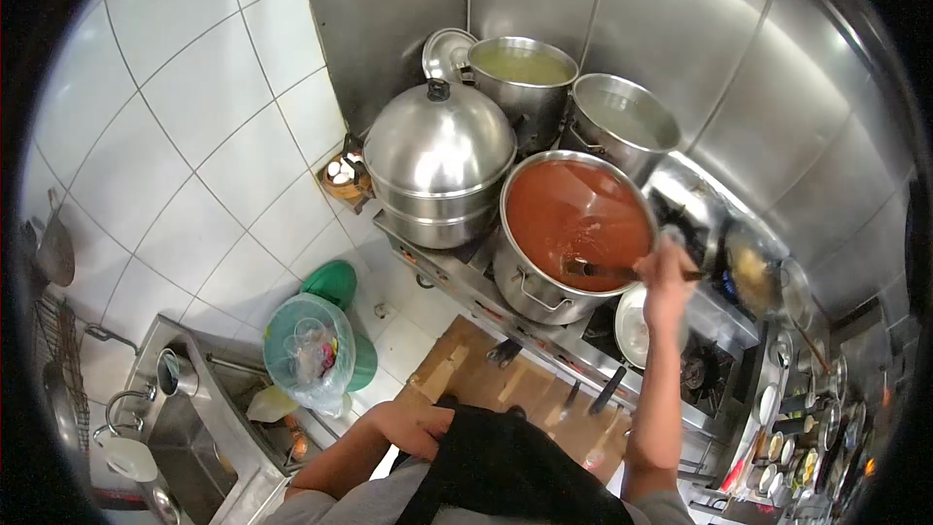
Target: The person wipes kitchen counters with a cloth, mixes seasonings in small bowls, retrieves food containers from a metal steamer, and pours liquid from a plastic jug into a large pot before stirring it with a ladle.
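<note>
My right hand is closed around the handle of a dark stirring paddle. Its far end dips into red sauce inside a large steel stockpot; the submerged part is hidden. A frying pan with a pale inside sits on the stove below my right wrist, partly covered by the forearm. Against my waist, my left hand lies on the black apron with its fingers extended, holding nothing that I can see.
A domed steel steamer stands left of the stockpot. Behind are a pot of yellowish liquid and another pot. A wok is over a blue flame at right. At left are a lined green bin and a sink.
</note>
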`<state>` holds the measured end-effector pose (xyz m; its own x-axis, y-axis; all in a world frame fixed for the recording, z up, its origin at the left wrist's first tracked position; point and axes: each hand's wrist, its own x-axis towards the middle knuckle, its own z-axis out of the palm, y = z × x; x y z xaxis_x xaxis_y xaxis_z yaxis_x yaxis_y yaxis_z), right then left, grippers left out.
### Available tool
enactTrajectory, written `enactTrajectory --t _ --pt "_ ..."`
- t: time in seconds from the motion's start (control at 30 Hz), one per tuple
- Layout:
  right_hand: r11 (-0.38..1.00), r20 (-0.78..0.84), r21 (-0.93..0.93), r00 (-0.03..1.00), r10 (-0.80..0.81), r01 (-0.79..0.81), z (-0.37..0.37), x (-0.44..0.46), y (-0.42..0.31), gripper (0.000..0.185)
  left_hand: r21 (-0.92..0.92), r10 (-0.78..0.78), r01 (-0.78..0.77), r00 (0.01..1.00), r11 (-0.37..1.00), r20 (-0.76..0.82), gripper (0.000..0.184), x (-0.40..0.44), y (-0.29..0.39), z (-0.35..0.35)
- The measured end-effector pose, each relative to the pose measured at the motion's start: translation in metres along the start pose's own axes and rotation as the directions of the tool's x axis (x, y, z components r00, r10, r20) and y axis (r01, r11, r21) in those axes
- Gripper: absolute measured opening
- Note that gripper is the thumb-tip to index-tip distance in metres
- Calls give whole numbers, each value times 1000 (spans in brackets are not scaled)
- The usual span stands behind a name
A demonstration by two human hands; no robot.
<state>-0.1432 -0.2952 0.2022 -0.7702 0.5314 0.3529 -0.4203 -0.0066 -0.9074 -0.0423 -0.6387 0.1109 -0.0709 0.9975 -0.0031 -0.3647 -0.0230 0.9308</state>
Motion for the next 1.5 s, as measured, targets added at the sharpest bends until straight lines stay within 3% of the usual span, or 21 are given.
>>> enactTrajectory --t 0.07,0.1,0.2,0.3,0.37,0.4,0.47,0.5,0.57,0.7,0.9,0.97,1.03,1.07,1.33,1.4,1.5 --pt "996 -13 -15 996 84 -85 -2 -5 -16 40 67 58 -58 998 996 -1 40 2 4 2" --pt "995 -25 -85 998 56 -58 -3 -7 -24 40 70 59 -59 998 996 -1 40 3 7 3" --pt "996 -141 -79 989 33 -45 -9 -4 -35 41 56 99 -103 993 993 61 39 4 16 4" --pt "996 -154 -86 987 -48 35 -17 -2 -27 42 149 90 -104 991 983 99 37 4 26 5" --pt "976 -154 -170 975 -162 135 -16 -9 -23 41 -125 103 -97 994 987 39 38 4 31 12" --pt "971 -153 -196 974 -165 134 -19 -13 -17 40 -118 105 -99 993 988 46 38 4 27 10" --pt "958 -163 -227 963 -216 177 -14 -21 -8 41 75 192 -198 978 977 77 37 4 13 3" --pt "956 -170 -229 960 -222 181 -16 -22 -1 41 78 189 -196 978 978 86 37 1 5 -2" --pt "958 -173 -239 964 -201 157 -22 -22 18 41 144 41 -62 989 988 143 36 -4 -5 -10" --pt "953 -177 -240 957 -231 186 -39 -13 70 39 126 115 -160 947 979 301 34 4 13 -21" --pt "980 -145 -169 981 -128 103 -20 -24 77 39 -15 117 -116 972 993 204 35 -1 2 -11" --pt "992 -116 -123 992 -57 42 -8 -27 62 40 230 128 -179 967 957 220 37 0 15 -10" --pt "995 -80 -61 994 -78 73 0 -23 48 42 137 117 -146 973 980 199 38 -1 14 -5" --pt "995 -90 -66 993 -79 73 0 -20 43 42 53 109 -119 979 991 172 38 -1 14 -4" --pt "984 -9 -176 1000 2 -3 -3 -15 -26 43 95 98 -119 975 988 199 39 2 13 -8" --pt "946 -70 -323 998 -9 -14 -5 -12 -36 44 84 122 -141 972 986 200 39 2 15 -6" --pt "958 -114 -286 991 -70 35 -11 -5 -31 42 -21 136 -134 975 991 174 39 -3 19 -5"
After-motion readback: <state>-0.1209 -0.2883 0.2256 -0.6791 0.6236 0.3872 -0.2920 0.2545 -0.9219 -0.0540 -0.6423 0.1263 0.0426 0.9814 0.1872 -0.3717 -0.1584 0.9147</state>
